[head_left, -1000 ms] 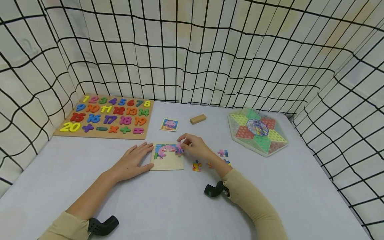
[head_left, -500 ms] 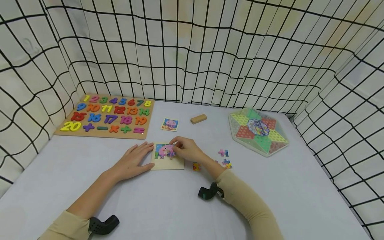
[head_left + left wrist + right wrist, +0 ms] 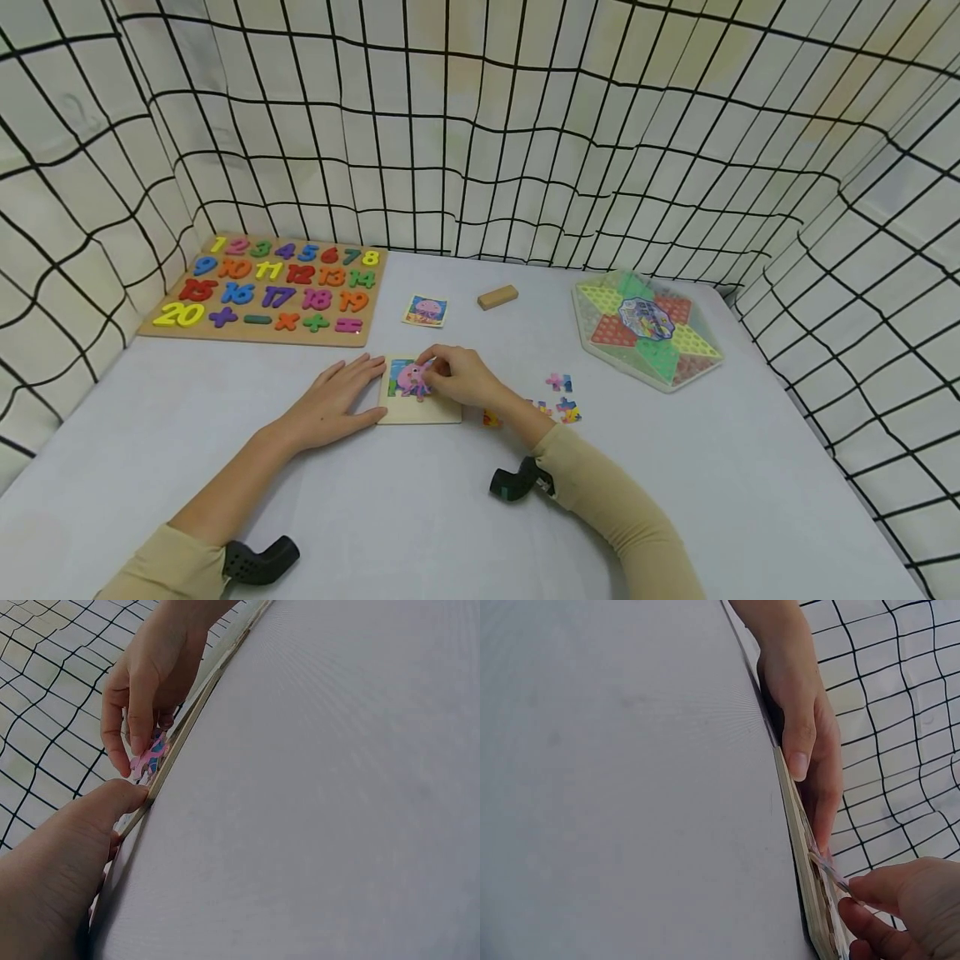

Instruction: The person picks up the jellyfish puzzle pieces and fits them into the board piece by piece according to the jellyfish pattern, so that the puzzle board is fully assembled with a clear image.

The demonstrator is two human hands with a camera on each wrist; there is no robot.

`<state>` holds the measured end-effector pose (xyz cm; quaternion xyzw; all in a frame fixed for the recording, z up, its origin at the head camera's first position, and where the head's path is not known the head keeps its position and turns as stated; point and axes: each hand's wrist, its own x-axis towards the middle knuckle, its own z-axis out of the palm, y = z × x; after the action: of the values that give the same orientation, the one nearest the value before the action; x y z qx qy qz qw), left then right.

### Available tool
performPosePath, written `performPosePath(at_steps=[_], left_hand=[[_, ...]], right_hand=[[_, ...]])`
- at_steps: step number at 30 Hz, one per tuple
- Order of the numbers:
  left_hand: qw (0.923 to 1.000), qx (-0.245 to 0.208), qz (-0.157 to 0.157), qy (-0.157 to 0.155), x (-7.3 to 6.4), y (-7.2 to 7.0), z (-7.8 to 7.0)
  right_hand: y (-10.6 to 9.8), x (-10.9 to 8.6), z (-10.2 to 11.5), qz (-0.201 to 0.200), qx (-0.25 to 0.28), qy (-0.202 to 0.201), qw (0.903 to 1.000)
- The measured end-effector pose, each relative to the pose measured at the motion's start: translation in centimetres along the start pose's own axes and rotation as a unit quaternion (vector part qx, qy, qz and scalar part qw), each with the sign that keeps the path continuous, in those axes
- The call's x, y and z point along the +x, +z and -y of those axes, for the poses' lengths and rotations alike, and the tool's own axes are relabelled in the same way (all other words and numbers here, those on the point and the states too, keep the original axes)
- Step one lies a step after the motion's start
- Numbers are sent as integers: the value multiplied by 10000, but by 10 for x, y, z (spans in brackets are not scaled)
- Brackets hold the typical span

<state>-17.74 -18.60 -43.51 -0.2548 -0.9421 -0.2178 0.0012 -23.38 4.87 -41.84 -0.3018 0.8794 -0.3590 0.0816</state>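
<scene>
A small wooden puzzle board (image 3: 408, 411) with a pink cartoon picture partly filled in lies flat before me. My left hand (image 3: 333, 406) rests at its left side, fingers extended and thumb at the near corner. Over the board's upper right, my right hand (image 3: 465, 377) pinches a pink and blue puzzle piece (image 3: 150, 756) between thumb and fingers. In the right wrist view the piece (image 3: 830, 871) is tilted, one edge down at the board and the other raised in the fingertips. My right hand covers the board's right part in the head view.
Loose puzzle pieces (image 3: 567, 409) lie right of the board, some partly behind the right forearm. Beyond it are a picture card (image 3: 426, 311) and a wooden block (image 3: 497, 297). A number board (image 3: 247, 332) stands back left, a hexagonal game box (image 3: 647, 333) right. Black netting encloses the table.
My right hand has carried the pinched piece leftward from the board's right edge to over the picture, moving only slightly in the last half second. The left hand has stayed in place.
</scene>
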Motion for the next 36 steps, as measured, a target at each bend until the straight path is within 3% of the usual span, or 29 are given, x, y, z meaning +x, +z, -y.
performPosePath(at_steps=[22, 36], left_hand=[[10000, 35, -20, 21, 0, 0, 0], [9997, -12, -211, 112, -1, 2, -1]], right_hand=[[5, 3, -1, -426, -700, -354, 9960], [8, 5, 1, -490, -782, -262, 9954]])
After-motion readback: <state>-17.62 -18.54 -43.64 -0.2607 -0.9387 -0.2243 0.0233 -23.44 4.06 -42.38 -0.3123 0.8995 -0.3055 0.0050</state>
